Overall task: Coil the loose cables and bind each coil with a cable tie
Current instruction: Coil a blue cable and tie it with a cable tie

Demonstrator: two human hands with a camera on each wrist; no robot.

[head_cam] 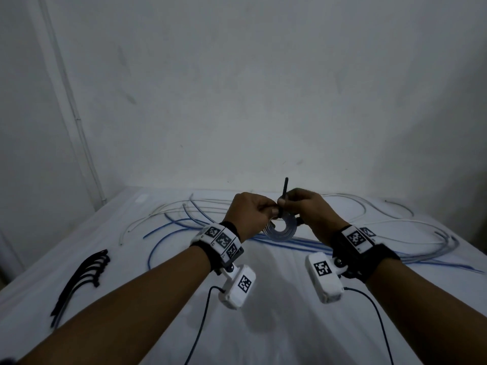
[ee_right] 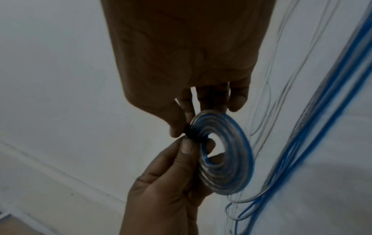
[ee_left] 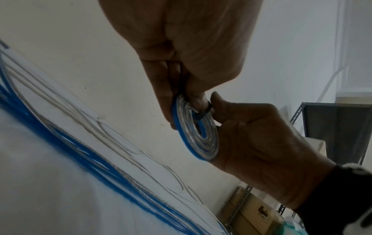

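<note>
Holding the coil (head_cam: 281, 231) up above the tabletop (head_cam: 276, 312), the left hand (head_cam: 251, 209) pinches it flat so the turns cannot spring, while the right hand (head_cam: 307, 206) grips the tie's (head_cam: 286, 192) tail, apparently to cinch it.

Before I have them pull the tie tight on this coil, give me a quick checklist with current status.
1. Coil wound flat, turns together: ok.
2. Black cable tie wrapped across the coil's turns: ok.
3. Left hand pinching the coil at the tie: ok.
4. Right hand gripping the tie tail, which sticks upward: ok.
5. Tail threaded through the tie head: cannot tell, fingers cover it.
6. Spare ties on the table: ok.
</note>
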